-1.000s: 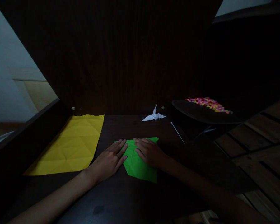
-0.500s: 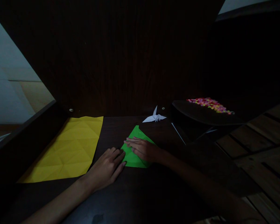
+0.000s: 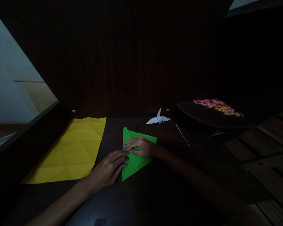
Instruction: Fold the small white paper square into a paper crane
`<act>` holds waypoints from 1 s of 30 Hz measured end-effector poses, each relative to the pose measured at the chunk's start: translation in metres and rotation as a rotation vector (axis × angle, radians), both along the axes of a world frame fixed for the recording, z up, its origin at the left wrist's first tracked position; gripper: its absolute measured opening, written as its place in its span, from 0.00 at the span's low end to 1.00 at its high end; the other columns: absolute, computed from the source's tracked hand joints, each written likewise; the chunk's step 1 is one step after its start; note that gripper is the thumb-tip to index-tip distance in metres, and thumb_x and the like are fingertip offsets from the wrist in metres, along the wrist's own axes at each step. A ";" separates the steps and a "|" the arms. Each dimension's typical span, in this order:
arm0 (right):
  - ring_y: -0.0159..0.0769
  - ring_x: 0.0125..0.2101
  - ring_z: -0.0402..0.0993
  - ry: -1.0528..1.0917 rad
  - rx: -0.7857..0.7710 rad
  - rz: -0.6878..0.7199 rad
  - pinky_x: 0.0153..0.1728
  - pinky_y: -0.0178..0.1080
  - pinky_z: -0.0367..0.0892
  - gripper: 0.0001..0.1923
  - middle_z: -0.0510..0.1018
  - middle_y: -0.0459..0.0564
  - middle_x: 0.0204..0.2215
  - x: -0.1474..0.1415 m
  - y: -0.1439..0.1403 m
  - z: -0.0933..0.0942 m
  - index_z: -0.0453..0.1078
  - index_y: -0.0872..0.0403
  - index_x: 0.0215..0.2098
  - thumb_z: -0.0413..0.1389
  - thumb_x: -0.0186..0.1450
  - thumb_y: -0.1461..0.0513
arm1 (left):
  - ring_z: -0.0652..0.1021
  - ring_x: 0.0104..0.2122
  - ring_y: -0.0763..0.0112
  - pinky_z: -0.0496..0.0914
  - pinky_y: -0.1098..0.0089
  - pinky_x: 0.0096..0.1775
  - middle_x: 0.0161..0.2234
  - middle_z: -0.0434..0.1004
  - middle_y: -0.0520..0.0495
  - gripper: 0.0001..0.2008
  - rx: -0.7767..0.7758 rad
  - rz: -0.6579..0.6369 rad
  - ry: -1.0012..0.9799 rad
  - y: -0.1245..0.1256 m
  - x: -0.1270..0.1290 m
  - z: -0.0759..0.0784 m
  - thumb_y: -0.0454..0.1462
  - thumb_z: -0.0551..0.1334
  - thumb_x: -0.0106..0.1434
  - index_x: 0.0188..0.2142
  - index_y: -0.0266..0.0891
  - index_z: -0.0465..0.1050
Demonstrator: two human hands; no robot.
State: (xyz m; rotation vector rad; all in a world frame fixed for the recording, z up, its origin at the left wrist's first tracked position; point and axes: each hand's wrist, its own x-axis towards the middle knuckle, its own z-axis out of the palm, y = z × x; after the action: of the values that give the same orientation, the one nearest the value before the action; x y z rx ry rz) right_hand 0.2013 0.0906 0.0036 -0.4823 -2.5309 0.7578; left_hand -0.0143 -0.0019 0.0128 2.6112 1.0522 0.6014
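Note:
A folded sheet of green paper (image 3: 138,161) lies flat on the dark tabletop, with a straight folded edge along its left side. My right hand (image 3: 141,147) rests across its middle, fingers stretched out to the left and lying on the paper. From the left, my left hand (image 3: 114,164) reaches in, its extended fingertips on the paper's left edge and close to the right fingertips. Both hands press on the paper rather than wrap around it. Behind them stands a white origami crane (image 3: 158,120).
A creased yellow sheet (image 3: 77,150) lies on the left, beside a raised dark side board (image 3: 35,135). A dark upright panel (image 3: 122,62) closes the back. To the right are a dark curved object with a cluster of colourful small pieces (image 3: 219,106) and a thin white strip (image 3: 182,135).
The green paper has been turned counterclockwise, so a folded edge now runs along its left side. My hands have come closer together on it. The view has shifted slightly.

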 end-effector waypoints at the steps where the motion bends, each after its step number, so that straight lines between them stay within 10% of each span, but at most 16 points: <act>1: 0.37 0.52 0.74 0.009 0.040 -0.016 0.58 0.44 0.64 0.08 0.81 0.52 0.46 0.002 -0.001 0.000 0.77 0.54 0.40 0.58 0.64 0.68 | 0.72 0.56 0.60 0.68 0.56 0.58 0.55 0.74 0.42 0.14 0.007 0.011 0.005 0.000 0.001 -0.001 0.35 0.55 0.70 0.52 0.40 0.71; 11: 0.44 0.55 0.69 -0.156 0.141 -0.012 0.54 0.49 0.65 0.14 0.80 0.53 0.48 0.049 -0.043 0.033 0.76 0.55 0.44 0.62 0.59 0.64 | 0.75 0.54 0.57 0.68 0.51 0.57 0.53 0.76 0.40 0.14 0.155 0.061 0.036 -0.005 0.010 -0.010 0.35 0.53 0.71 0.51 0.37 0.72; 19: 0.44 0.58 0.64 -0.320 0.346 -0.001 0.55 0.48 0.62 0.21 0.70 0.51 0.59 0.059 -0.056 0.019 0.68 0.54 0.57 0.54 0.70 0.53 | 0.71 0.57 0.52 0.68 0.48 0.56 0.58 0.70 0.39 0.18 0.166 0.057 0.125 -0.009 0.010 -0.012 0.35 0.54 0.70 0.58 0.41 0.69; 30: 0.44 0.50 0.69 -0.396 0.499 0.025 0.48 0.46 0.64 0.16 0.76 0.53 0.53 0.049 -0.051 0.017 0.72 0.55 0.49 0.58 0.67 0.54 | 0.70 0.57 0.50 0.65 0.45 0.57 0.61 0.67 0.39 0.22 0.145 0.036 0.149 -0.011 0.010 -0.006 0.38 0.55 0.70 0.62 0.41 0.64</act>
State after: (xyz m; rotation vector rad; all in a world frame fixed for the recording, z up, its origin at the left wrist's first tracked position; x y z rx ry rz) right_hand 0.2504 0.0396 0.0209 -0.4587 -2.9554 0.0134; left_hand -0.0040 -0.0129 0.0065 2.8056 1.1421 0.5149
